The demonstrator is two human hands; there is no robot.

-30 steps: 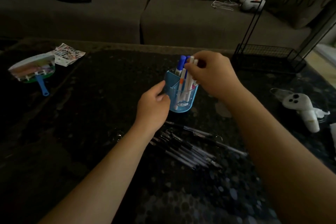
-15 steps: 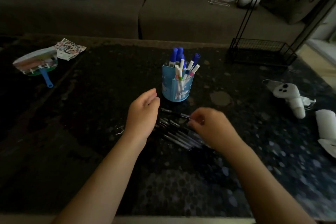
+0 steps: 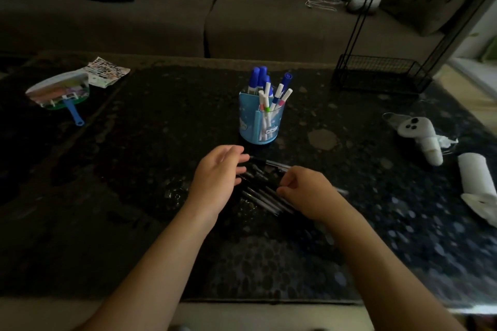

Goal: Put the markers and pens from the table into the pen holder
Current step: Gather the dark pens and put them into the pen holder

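Note:
A light blue pen holder (image 3: 248,123) stands upright in the middle of the dark table, with several blue and white markers (image 3: 269,90) sticking out of it. In front of it lies a heap of several dark pens (image 3: 265,195) on the table top. My left hand (image 3: 215,179) hovers at the left end of the heap, fingers apart and empty. My right hand (image 3: 306,191) rests on the right part of the heap with its fingers curled down over the pens; whether it grips any is hidden.
A hand fan with a blue handle (image 3: 60,93) and a printed sheet (image 3: 107,71) lie at the far left. A black wire rack (image 3: 379,75) stands at the back right. A white ghost-shaped toy (image 3: 419,136) and a paper roll (image 3: 476,179) lie at the right. A grey sofa (image 3: 161,16) runs behind the table.
Both hands left the pen holder and came down to the pens in front of it. My right hand let go of the white markers, which now stand in the holder.

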